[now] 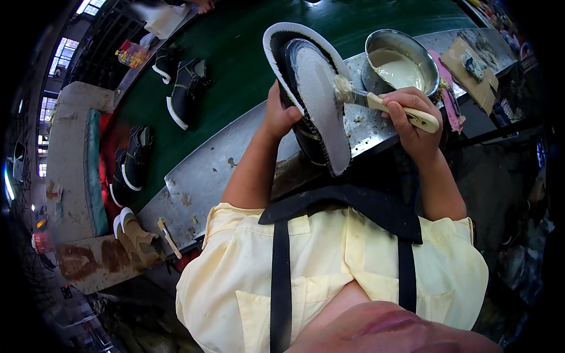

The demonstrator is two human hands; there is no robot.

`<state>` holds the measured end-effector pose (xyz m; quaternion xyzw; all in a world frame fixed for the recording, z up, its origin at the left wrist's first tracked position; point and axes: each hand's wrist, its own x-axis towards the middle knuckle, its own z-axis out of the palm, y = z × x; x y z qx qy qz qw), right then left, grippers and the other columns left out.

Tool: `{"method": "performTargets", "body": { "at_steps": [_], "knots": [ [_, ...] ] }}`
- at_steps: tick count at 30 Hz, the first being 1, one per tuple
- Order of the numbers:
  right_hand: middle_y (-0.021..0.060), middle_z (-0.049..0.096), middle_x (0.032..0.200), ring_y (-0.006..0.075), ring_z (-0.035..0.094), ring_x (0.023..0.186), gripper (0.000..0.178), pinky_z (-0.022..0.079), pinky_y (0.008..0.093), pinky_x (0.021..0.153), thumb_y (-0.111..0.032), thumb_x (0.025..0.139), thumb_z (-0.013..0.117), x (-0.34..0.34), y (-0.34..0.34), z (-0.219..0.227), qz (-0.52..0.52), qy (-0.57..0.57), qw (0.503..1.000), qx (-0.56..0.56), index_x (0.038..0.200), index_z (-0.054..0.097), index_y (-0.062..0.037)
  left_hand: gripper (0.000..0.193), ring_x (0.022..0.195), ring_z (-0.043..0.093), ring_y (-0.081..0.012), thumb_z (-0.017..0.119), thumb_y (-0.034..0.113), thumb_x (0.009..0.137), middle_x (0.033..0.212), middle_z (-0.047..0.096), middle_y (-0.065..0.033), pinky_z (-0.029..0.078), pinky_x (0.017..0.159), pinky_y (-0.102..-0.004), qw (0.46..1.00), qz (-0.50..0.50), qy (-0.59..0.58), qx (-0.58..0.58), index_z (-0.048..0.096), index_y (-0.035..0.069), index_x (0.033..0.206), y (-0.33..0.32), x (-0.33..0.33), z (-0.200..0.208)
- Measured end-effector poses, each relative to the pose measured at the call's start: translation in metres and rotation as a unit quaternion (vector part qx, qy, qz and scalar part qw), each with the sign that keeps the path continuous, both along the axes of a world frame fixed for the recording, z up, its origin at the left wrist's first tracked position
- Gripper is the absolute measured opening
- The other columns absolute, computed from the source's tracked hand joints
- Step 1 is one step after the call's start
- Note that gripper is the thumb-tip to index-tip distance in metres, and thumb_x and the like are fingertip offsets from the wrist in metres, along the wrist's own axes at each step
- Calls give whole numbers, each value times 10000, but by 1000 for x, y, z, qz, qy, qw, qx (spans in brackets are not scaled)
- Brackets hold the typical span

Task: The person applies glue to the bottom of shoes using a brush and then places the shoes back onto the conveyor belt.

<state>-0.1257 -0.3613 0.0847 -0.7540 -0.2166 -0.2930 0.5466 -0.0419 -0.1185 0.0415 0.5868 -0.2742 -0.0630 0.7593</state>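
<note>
My left hand [279, 115] is wrapped around the side of a black shoe [321, 100], holding it tilted with its pale grey underside facing me. A white rim stands out around its far end. In my right hand [419, 126] is a paintbrush [406, 110] with a pale wooden handle, gripped between thumb and fingers. Its clotted, whitish bristles touch the right side of the grey underside. Just beyond my right hand stands a metal pot [428, 56] with creamy white liquid in it.
Black shoes [187, 88] with white soles sit on a green belt [235, 53]. Tan boots [140, 238] and another brush [169, 238] lie at the left by the metal ledge [197, 173]. Cardboard [465, 65] lies right of the pot. Another person's hand [205, 6] shows at the top.
</note>
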Motion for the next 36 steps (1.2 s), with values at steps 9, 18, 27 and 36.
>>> {"method": "performTargets", "body": {
  "at_steps": [9, 18, 27, 36],
  "knots": [
    [118, 620, 1045, 221, 630, 912, 193, 504, 296, 785, 27, 755, 688, 26, -3, 18, 24, -109, 990, -89, 934, 691, -44, 1054, 1073, 565, -225, 767, 632, 586, 1195, 556, -130, 448, 930, -354, 1000, -25, 8, 8, 394, -45, 1303, -3, 0, 2],
    [130, 603, 1070, 241, 617, 955, 226, 488, 311, 822, 86, 714, 634, -18, -20, -24, 13, -1, 996, -92, 877, 699, -56, 1103, 1101, 544, -220, 757, 679, 570, 1203, 547, -127, 430, 946, -352, 1000, 16, 6, 19, 383, -53, 1305, 1, 3, -5],
    [81, 693, 877, 173, 647, 831, 174, 483, 276, 770, -163, 845, 654, 34, -80, -24, -164, 218, 958, -88, 963, 686, -40, 1095, 1082, 563, -221, 730, 716, 570, 1189, 561, -118, 443, 936, -351, 998, 43, 8, 43, 413, -53, 1282, 0, 3, -7],
    [86, 687, 811, 168, 640, 721, 256, 486, 279, 682, -284, 840, 668, 27, -92, -21, -243, 222, 936, -128, 954, 703, -57, 1118, 1107, 541, -220, 727, 718, 567, 1212, 546, -117, 418, 962, -355, 1000, 17, 1, 17, 405, -68, 1293, -5, -2, -2]
  ]
}}
